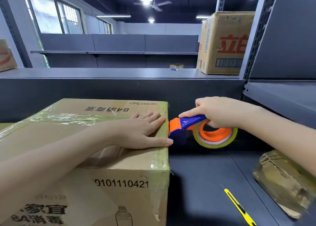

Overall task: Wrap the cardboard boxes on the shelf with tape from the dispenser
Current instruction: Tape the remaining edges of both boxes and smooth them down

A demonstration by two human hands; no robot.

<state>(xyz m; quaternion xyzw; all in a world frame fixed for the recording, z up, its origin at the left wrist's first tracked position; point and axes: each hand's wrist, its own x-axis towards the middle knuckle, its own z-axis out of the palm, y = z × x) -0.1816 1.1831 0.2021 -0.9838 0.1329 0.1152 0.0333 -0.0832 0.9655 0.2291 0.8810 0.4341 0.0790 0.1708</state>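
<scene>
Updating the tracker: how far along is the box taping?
Done: clear tape already crosses the top of the near box and lines its right edge. In hand: the left hand presses flat on the top while the right hand holds the tape dispenser at that edge. Left: finishing this pass; the upper-shelf box cannot be judged.
</scene>
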